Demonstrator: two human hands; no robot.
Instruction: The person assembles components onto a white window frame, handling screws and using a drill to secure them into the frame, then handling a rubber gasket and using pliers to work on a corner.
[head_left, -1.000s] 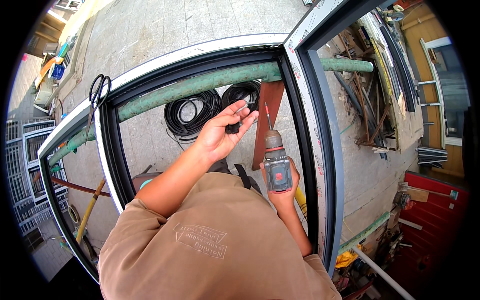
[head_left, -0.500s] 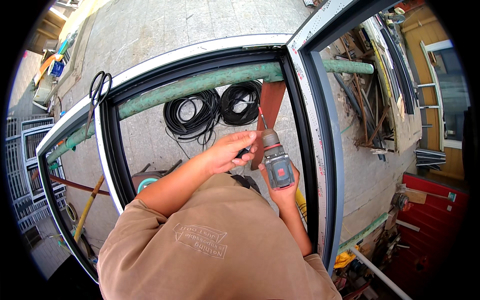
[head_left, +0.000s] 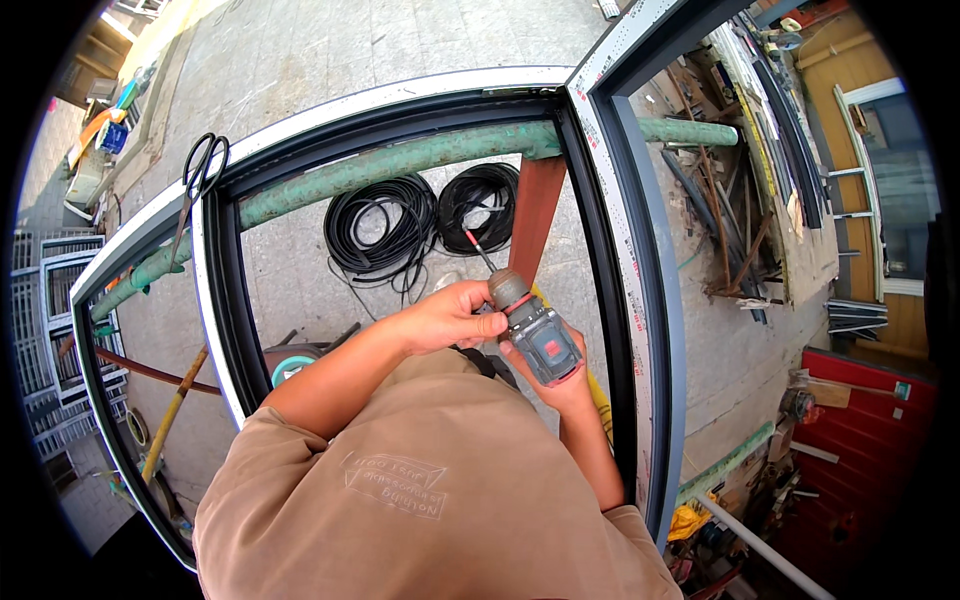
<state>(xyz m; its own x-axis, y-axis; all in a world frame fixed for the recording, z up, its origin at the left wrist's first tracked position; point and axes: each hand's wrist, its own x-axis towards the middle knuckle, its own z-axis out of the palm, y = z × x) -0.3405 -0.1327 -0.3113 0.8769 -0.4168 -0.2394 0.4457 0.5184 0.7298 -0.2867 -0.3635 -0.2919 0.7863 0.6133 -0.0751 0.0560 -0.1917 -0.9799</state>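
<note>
A dark grey cordless drill (head_left: 541, 341) with a red-tipped bit (head_left: 478, 249) points away from me and slightly left. My right hand (head_left: 560, 376) grips it from the right and below. Close against its left side, by the chuck (head_left: 509, 289), is my left hand (head_left: 452, 314). The left thumb presses toward the drill, and the left fingers curl under it, partly hidden. Whether a small black piece remains in the left hand cannot be seen. Around my arms stands a large black-and-white window frame (head_left: 640, 300), its film printed and speckled.
Black scissors (head_left: 203, 165) hang over the frame's left bar. A green pipe (head_left: 400, 160) and a reddish-brown bar (head_left: 540, 215) lie beneath it. Two black coils (head_left: 381, 222) rest on the paving. Scrap lengths (head_left: 725, 200) and a red panel (head_left: 865, 440) are at the right.
The drill has tilted left, its bit swinging left. My left hand has come down and against the drill; the small black piece seen in its fingers earlier is now hidden.
</note>
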